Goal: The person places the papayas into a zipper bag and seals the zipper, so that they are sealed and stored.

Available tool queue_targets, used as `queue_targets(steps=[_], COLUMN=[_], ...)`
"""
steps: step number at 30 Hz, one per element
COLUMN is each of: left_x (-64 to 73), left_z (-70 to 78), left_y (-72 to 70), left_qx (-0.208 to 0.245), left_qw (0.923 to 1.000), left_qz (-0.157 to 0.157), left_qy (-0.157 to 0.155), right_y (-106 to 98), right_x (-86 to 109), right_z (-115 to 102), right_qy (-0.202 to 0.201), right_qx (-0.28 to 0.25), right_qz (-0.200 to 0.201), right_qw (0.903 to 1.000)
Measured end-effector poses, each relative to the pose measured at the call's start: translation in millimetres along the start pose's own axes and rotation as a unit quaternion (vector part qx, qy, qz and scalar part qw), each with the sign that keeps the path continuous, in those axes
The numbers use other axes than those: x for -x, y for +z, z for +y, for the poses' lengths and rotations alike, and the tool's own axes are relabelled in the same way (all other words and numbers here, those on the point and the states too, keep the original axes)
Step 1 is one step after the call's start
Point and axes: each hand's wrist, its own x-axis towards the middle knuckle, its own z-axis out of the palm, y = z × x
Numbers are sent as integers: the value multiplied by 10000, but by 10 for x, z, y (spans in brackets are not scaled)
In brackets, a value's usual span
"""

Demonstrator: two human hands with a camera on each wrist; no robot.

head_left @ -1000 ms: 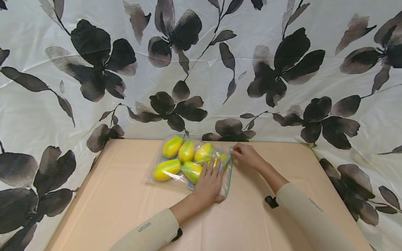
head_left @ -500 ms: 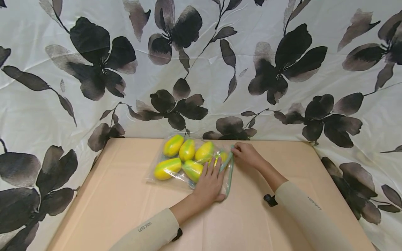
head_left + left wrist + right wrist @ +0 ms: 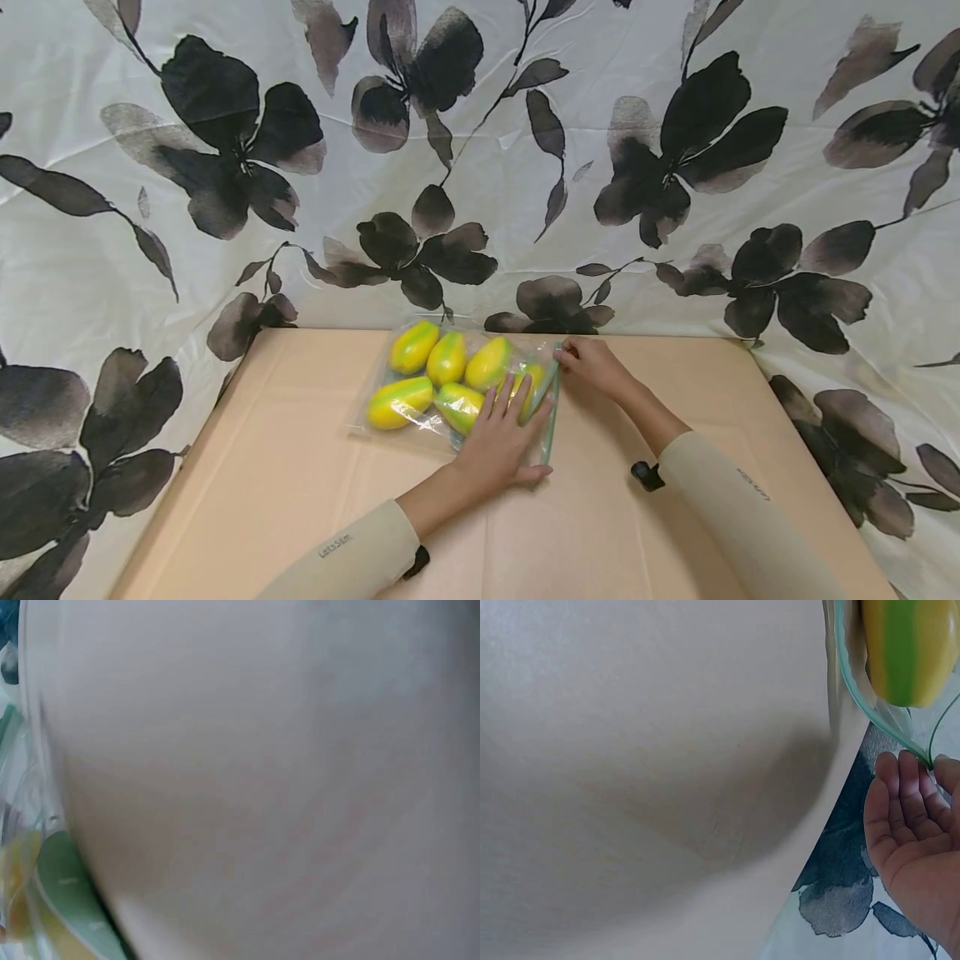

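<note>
A clear zip bag [image 3: 420, 435] lies flat on the table near its far edge, with several yellow fruits [image 3: 400, 403] streaked with green inside. The bag's teal zip edge [image 3: 553, 421] faces right. Fingers spread, my left hand [image 3: 495, 442] rests on the bag's right part, over the lower fruits, its thumb near the zip edge's lower end. My right hand [image 3: 596, 368] pinches the upper corner of the zip edge between thumb and fingers. In the right wrist view, that hand [image 3: 911, 825] holds the corner close below a fruit [image 3: 907, 652].
The table [image 3: 300, 500] has a light tan covering with faint creases. Behind it and down both sides hangs a white cloth [image 3: 525, 208] with dark flowers. The left wrist view is mostly a blurred pale surface [image 3: 262, 787], with parts of the bag at its left edge.
My left hand's fingers have spread wider and its thumb has moved right, towards the zip edge. The upper zip flap now lies closer to the edge. My right hand keeps its pinch on the corner.
</note>
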Motion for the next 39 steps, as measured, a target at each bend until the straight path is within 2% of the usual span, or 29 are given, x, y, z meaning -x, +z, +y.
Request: queue_targets(steps=[5,9,13,18,21,25,29,35,39], left_x=[-72,-151,-237,-372,-476,-632,-799,-1075,-1271], left_z=[-96,-241,-403,-578,-668,-762,-813,-851,-874], left_y=[-120,-202,-263,-330,-372,-393,-398,-355,-303], left_qx=[486,699,937,1263,1501,1931,2370,2785,3268], left_qw=[9988,9963,9927,9889,9865,9795,9674,9532,9358], left_qz=[72,499,762,781,621,205,-123,-435,-500], left_qy=[-26,33,41,-70,-187,-529,-887,-1092,-1222], right_y=[-22,-31,-18,-11,-6,2,0,-30,-46], right_x=[-16,-25,-34,-42,-55,-70,-84,-109,-140], right_z=[25,30,28,19,11,-5,-5,8,2], right_qy=[58,13,-46,-79,-155,-176,-189,-294,-252], right_qx=[-91,-146,-215,-221,-185,-252,-322,-362,-286], right_qz=[41,73,63,97,160,173,117,152,217], right_qw=[9999,9999,9997,9997,9996,9994,9992,9988,9990])
